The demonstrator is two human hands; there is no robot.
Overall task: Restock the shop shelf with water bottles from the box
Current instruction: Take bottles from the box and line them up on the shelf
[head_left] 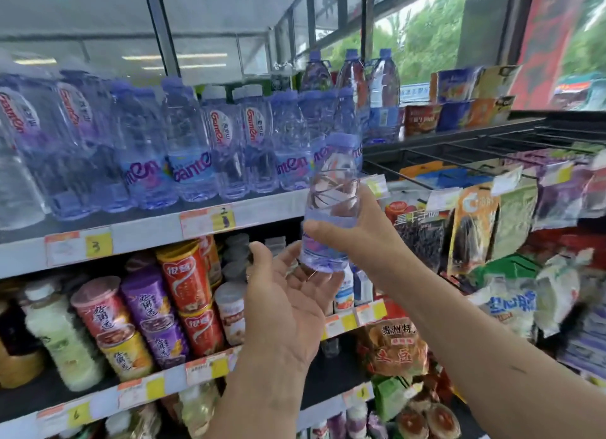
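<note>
The small clear plastic water bottle with a purple cap and a purple label [331, 189] stands nearly upright in the air, just in front of the front edge of the white metal shelf [147, 232], near the right end of the row of matching purple-capped bottles [190, 149] already standing there. The right hand [360, 238] wraps its thumb and fingers round the lower body, over the label band. The left hand [285, 300] lies spread, palm up, with its fingertips touching the base. Being full, the bottle probably has modest weight; its thin ribbed walls would likely dent under a hard squeeze, and the smooth plastic could slip. A firm, gentle hold at the label band, with support under the base, seems soundest. No box is visible.
</note>
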